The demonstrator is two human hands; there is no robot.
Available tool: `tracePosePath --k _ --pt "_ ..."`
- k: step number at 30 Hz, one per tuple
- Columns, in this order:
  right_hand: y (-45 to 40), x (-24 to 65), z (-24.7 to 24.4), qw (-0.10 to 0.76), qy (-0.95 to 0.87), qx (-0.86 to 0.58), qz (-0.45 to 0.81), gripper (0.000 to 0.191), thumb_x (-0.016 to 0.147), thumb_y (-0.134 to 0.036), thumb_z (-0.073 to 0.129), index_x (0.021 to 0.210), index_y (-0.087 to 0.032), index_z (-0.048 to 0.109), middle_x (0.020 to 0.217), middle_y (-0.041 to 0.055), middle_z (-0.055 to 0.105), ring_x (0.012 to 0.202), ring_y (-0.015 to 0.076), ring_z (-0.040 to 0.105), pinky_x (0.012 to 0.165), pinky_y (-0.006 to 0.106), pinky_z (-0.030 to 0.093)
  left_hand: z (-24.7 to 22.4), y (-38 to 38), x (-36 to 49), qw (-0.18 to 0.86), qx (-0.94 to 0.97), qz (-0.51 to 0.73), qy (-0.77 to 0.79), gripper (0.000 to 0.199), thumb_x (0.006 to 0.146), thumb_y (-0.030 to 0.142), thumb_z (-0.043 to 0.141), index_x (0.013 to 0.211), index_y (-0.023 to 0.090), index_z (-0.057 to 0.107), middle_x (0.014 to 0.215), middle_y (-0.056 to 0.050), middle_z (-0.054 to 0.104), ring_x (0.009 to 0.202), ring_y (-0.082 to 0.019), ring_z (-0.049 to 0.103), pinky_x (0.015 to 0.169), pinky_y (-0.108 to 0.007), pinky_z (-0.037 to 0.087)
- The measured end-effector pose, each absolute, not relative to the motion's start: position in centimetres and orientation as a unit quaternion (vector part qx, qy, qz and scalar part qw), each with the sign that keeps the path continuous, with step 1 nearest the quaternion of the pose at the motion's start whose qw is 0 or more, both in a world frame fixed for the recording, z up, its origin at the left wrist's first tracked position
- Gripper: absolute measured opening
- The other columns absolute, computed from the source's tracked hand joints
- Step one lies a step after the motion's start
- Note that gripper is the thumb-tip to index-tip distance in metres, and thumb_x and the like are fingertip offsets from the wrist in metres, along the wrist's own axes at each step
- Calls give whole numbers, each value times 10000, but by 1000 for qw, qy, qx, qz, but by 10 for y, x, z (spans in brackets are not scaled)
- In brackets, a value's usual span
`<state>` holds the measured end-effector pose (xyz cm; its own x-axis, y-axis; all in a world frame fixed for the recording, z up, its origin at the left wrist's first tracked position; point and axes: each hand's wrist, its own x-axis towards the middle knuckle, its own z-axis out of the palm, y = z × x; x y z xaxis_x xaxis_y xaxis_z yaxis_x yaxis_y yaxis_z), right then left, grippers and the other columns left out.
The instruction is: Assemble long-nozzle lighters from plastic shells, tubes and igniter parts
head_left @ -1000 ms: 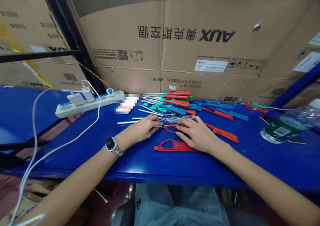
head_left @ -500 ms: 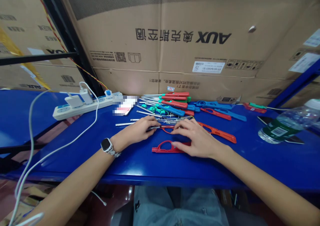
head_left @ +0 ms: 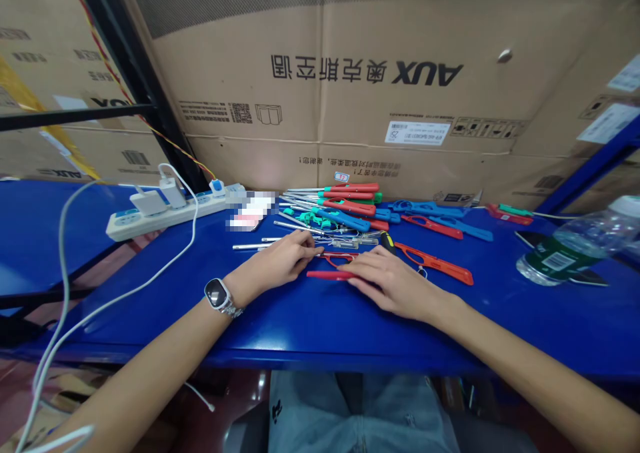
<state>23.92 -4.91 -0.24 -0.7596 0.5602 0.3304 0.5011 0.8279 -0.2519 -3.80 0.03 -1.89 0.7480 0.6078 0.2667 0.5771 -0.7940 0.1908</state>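
My right hand is closed on a red lighter casing half, lifted and turned edge-on above the blue tabletop. Just behind it lies a second red casing half with a finger opening. My left hand pinches the left end of that second casing, where a metal tube seems to join it; the fingers partly hide this. Beyond the hands are loose metal tubes, clear small parts and a yellow-black screwdriver handle. An orange casing half rests right of my right hand.
Several red and blue long lighters are piled at the back, beside green parts. Blue casing halves lie further right. A power strip with cables and a phone sit left; a water bottle lies right. Cardboard boxes stand behind.
My right hand has picked up the near red casing half from the table, turned it on edge and brought it toward the other one. My left hand has hardly moved.
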Motion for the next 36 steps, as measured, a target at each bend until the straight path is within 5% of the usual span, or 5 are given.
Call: tracePosePath --k 4,11,14,22,36 --pt "-33 243 4 256 -879 -369 159 459 1077 -271 398 1514 -227 529 1295 108 726 1077 243 705 927 431 547 -21 3 -38 49 933 165 315 352 1060 187 417 1186 161 745 1066 -115 606 907 -212 600 827 -371 533" --pt "-4 243 7 198 -888 -393 134 438 908 -476 731 1295 -274 684 1219 75 752 1085 279 706 920 432 543 -24 5 -39 97 924 178 324 326 1057 187 442 1176 173 745 1075 -107 602 924 -215 603 838 -374 527" --pt "-4 242 9 181 -890 -398 131 403 879 -482 767 1196 -244 692 1043 56 768 919 249 718 794 372 534 -25 8 -40 112 921 176 329 300 1034 164 484 1192 174 739 1085 -102 609 954 -220 613 867 -379 523" --pt "-2 242 10 157 -904 -384 104 388 873 -454 790 1204 -263 723 1122 65 693 926 221 667 792 356 491 -18 10 -37 162 899 195 357 174 982 157 597 1075 160 744 981 -74 679 854 -186 641 795 -324 504" --pt "3 239 -14 172 -880 -415 155 473 835 -532 811 1226 -272 754 1151 90 634 985 263 605 930 478 474 -16 11 -30 240 856 250 384 125 913 216 660 983 161 747 884 -44 719 787 -152 628 734 -268 492"
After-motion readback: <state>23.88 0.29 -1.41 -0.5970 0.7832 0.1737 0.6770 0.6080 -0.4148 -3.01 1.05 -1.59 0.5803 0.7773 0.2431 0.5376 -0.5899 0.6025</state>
